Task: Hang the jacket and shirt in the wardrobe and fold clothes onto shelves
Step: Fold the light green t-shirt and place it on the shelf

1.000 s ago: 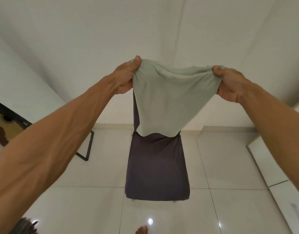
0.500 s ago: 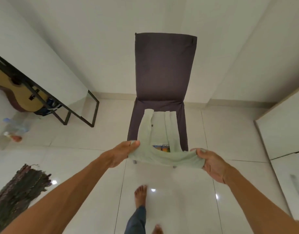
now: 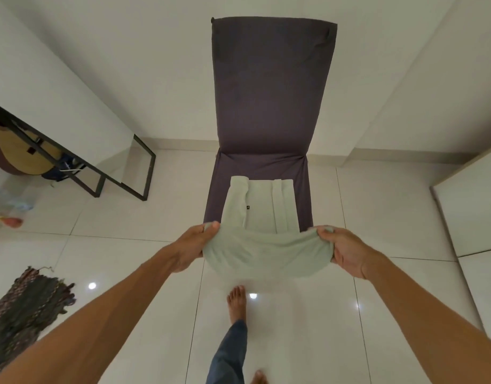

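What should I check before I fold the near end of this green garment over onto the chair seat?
1. The left hand grips the near left corner of the green garment: ok.
2. The right hand grips the near right corner: ok.
3. The far half lies flat on the chair seat, sides folded in: ok.
4. The held edge runs straight between the hands: not ok, it sags in the middle.
5. The hanging part is clear of the floor: ok.
6. Nothing is trapped under the cloth on the seat: cannot tell.
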